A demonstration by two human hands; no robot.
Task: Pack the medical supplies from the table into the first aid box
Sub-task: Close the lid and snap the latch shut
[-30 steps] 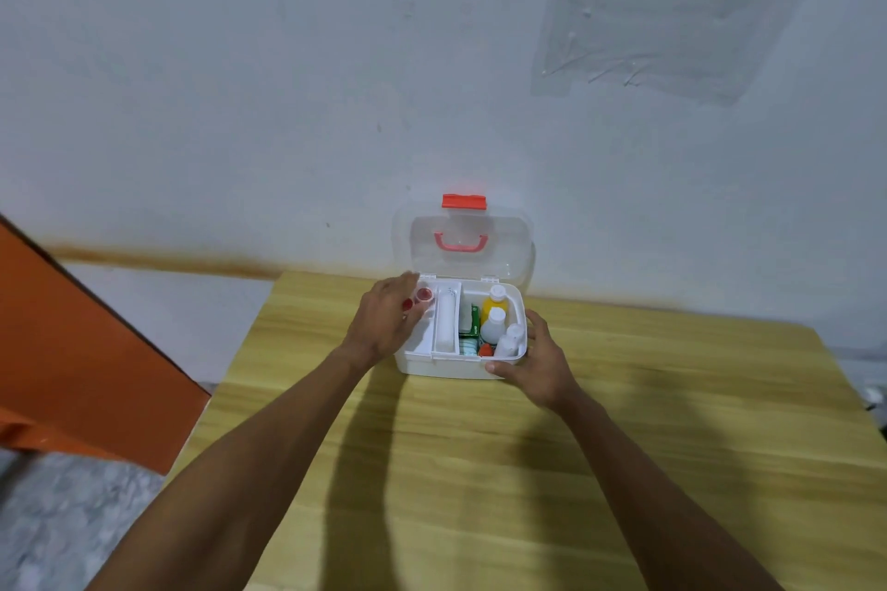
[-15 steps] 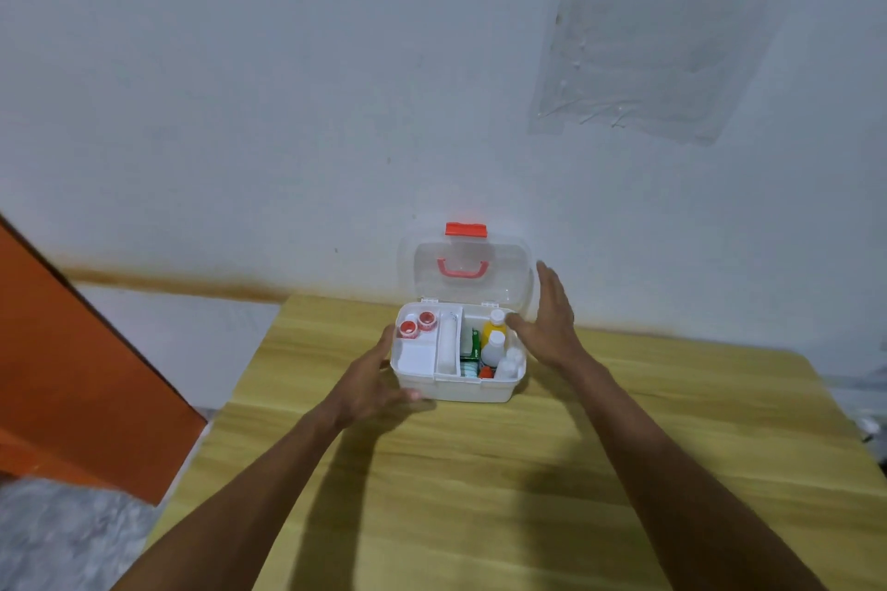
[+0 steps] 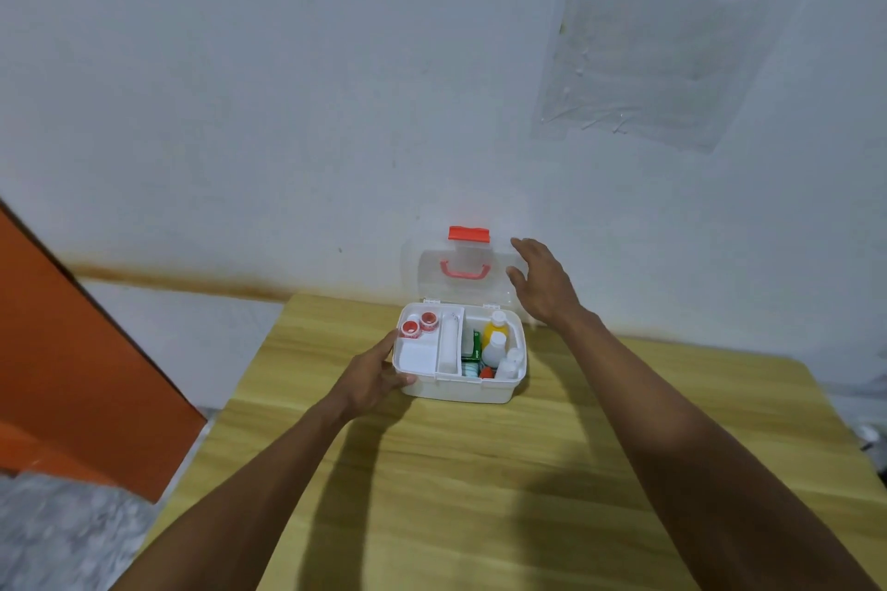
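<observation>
The white first aid box (image 3: pixel 456 391) stands on the wooden table (image 3: pixel 480 494) near the wall, its clear lid (image 3: pixel 432 283) upright with a red handle and red latch. Inside, two red-and-white tape rolls (image 3: pixel 418 324) lie in the left tray; a yellow bottle (image 3: pixel 495 327), white bottles (image 3: pixel 495 347) and a green packet (image 3: pixel 475 344) fill the right part. My left hand (image 3: pixel 374 379) grips the box's front left corner. My right hand (image 3: pixel 540 283) is raised at the lid's right edge, fingers spread, holding nothing; whether it touches the lid is unclear.
A white wall rises right behind the box. An orange panel (image 3: pixel 72 350) leans at the left, over grey speckled floor (image 3: pixel 57 537). The table's left edge runs diagonally below my left forearm.
My right hand rose from the box's right side to the lid's right edge. My left hand stays on the box's front left corner. The view tilted slightly.
</observation>
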